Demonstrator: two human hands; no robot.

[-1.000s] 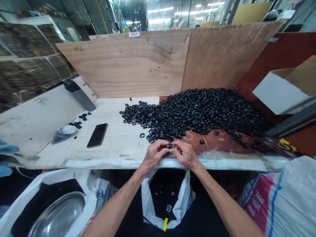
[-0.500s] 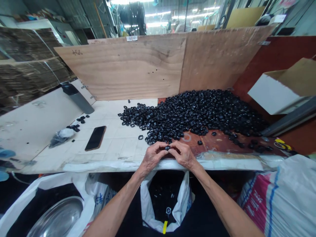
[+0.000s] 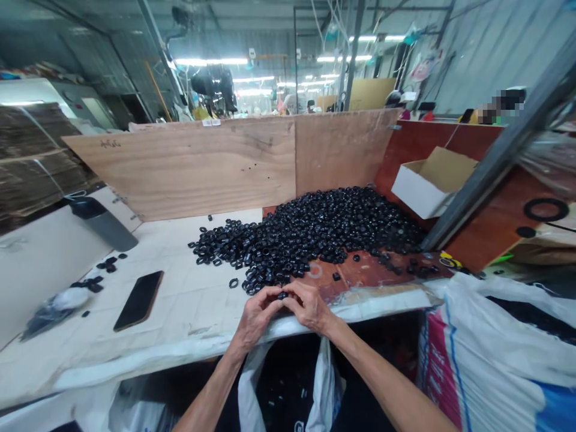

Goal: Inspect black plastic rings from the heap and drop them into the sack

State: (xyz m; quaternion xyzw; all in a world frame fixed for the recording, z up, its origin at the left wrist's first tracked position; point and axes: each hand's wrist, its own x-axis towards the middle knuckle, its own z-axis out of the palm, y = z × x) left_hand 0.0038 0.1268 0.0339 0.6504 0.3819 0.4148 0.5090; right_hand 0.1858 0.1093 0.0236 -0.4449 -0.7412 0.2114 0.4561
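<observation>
Plywood boards (image 3: 202, 171) wall off the back of the worktop (image 3: 184, 300), from where I stand. Near its front edge the left hand (image 3: 255, 317) and right hand (image 3: 310, 309) pinch one small black part (image 3: 282, 295) between them, grip closed on it, just before the black pile (image 3: 324, 231). So slight a hold could, I reckon, let it slip over the edge toward the open sack (image 3: 250, 393) below. More room for moving lies left, between pile and phone (image 3: 138, 301), past one stray ring (image 3: 233, 283).
</observation>
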